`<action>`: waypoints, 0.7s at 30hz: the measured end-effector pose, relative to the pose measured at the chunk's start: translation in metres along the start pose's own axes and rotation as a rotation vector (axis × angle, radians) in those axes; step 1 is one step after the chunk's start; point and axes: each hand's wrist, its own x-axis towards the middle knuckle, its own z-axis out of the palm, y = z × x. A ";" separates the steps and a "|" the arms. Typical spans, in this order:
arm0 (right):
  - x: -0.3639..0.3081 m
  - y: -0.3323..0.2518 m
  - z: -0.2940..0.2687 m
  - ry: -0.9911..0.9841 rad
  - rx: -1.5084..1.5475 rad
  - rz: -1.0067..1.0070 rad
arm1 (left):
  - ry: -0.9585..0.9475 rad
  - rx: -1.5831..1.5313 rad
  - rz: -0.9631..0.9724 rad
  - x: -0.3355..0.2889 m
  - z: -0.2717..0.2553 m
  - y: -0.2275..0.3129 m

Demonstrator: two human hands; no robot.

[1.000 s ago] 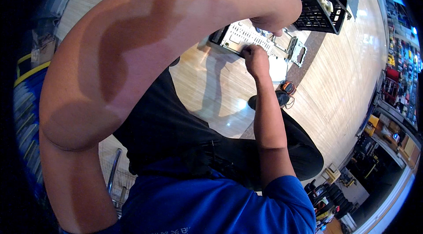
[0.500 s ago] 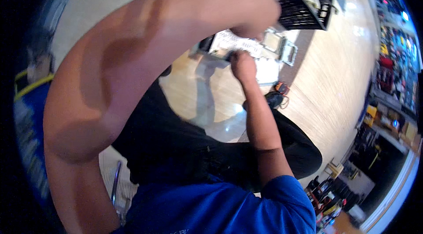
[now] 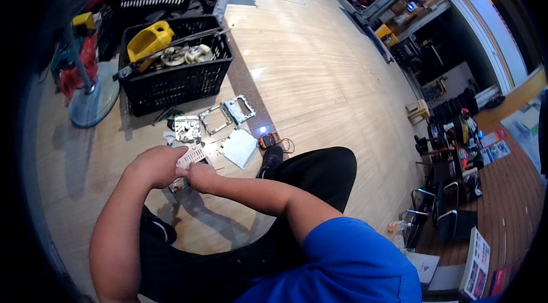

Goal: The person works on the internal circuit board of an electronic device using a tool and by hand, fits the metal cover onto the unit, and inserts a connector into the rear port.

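Both hands meet over a boxy device (image 3: 180, 185) low above the floor, its dark edges mostly hidden by my fingers. A pale slotted metal plate (image 3: 193, 154) forms its top. My left hand (image 3: 155, 167) grips this plate from the left, thumb and fingers along its edge. Close beside it, my right hand (image 3: 202, 178) is closed at the near right edge; what its fingers hold is hidden. Just beyond lies a silvery metal mechanism plate (image 3: 187, 128). Two open metal frames (image 3: 216, 119) and a flat white panel (image 3: 240, 149) rest on the floor to the right.
A black plastic crate (image 3: 171, 89) holds a yellow plastic container (image 3: 149, 41) and metal parts. Left of it stands a pole on a round base (image 3: 94, 106). An orange-and-black meter (image 3: 268, 141) with a cable lies by my shoe (image 3: 272, 160). Chairs (image 3: 456, 223) line the right side.
My view has swung, bringing the crate and floor parts into sight. My left arm, which crossed the picture, now reaches in from the lower left, and its hand shows on the slotted plate.
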 end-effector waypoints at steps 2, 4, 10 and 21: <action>-0.005 0.008 -0.020 0.027 0.026 0.037 | 0.015 0.004 0.034 0.013 -0.006 0.008; -0.014 -0.001 -0.048 0.040 0.056 -0.024 | 0.018 0.037 0.020 0.012 -0.006 0.006; -0.046 0.014 -0.142 0.020 0.065 -0.053 | -0.012 0.050 -0.072 0.028 -0.001 0.003; -0.058 0.003 -0.172 0.250 1.408 -0.365 | -0.027 -0.563 0.082 0.042 0.034 0.014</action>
